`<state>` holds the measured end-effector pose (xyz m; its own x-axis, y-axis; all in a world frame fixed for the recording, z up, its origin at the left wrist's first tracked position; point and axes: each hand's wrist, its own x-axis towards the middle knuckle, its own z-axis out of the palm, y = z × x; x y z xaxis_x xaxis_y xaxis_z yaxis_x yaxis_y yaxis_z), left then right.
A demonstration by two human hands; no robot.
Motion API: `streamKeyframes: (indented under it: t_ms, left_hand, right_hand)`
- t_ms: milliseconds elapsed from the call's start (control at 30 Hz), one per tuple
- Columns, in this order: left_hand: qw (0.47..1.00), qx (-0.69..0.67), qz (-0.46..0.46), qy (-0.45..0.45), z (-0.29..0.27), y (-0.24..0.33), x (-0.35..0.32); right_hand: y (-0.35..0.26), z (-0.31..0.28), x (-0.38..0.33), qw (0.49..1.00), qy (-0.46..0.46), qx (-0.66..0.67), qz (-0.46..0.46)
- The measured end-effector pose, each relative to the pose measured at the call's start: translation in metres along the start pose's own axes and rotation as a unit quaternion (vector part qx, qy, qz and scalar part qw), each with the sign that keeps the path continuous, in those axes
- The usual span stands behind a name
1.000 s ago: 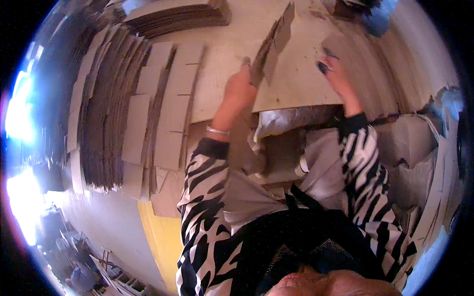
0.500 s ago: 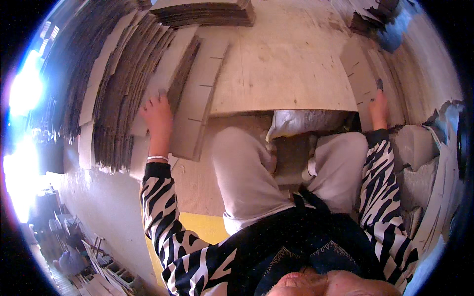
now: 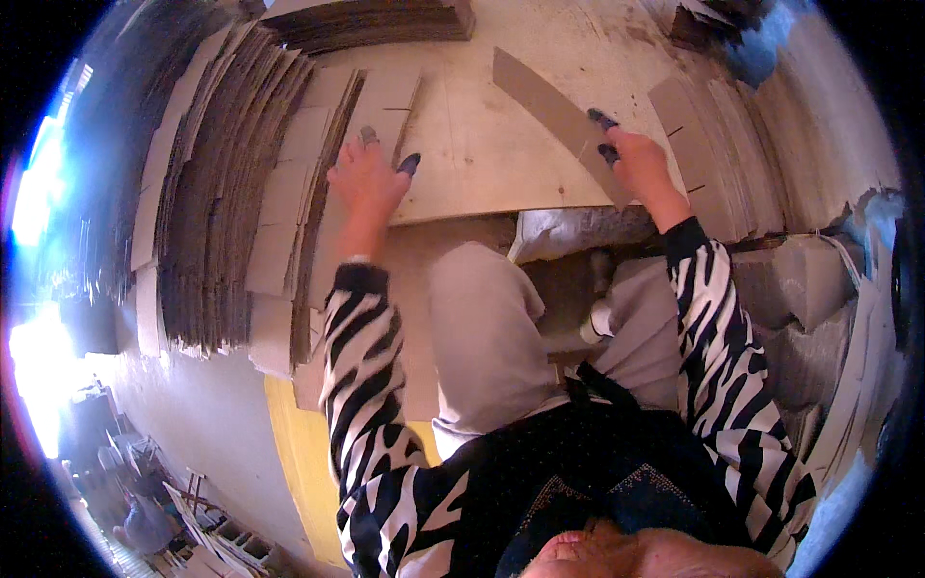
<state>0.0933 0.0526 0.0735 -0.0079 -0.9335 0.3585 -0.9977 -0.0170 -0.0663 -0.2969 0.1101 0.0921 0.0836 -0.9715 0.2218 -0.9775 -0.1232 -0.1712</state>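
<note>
In my right hand (image 3: 644,166) is a narrow brown cardboard strip (image 3: 544,101), pinched near its near end by thumb and fingers with dark finger covers. The strip slants away to the far left above the pale wooden board (image 3: 462,164). My left hand (image 3: 369,183) rests over a slotted cardboard strip (image 3: 390,96) at the board's left side, its thumb spread from the fingers. Its thumb and one finger also wear covers. The palm hides the strip's near end, and the contact under the fingers is hidden.
Beside my left hand stand long rows of cardboard strips (image 3: 226,183). Another cardboard stack (image 3: 376,21) lies at the far edge. More slotted pieces (image 3: 713,154) lean at the right. A whitish sack (image 3: 578,234) shows under the board, between my knees.
My right hand has moved left from the right-hand pieces and now holds a cardboard strip over the board. My left hand has shifted right and away from me, onto the slotted strip.
</note>
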Motion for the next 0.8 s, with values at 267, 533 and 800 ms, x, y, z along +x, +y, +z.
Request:
streamKeyframes:
  t_ms: [267,533,800]
  left_hand:
    - [0.996,0.086,-0.007,-0.025,0.073,0.009,-0.008]
    - [0.994,-0.083,0.059,-0.037,0.044,0.019,-0.005]
    - [0.988,0.133,0.075,0.004,0.049,0.009,-0.012]
  right_hand:
    - [-0.023,0.026,-0.029,0.997,-0.071,0.035,-0.006]
    - [-0.056,0.014,-0.016,0.976,0.084,0.179,-0.091]
    - [-0.061,0.013,-0.019,0.979,0.061,0.183,-0.068]
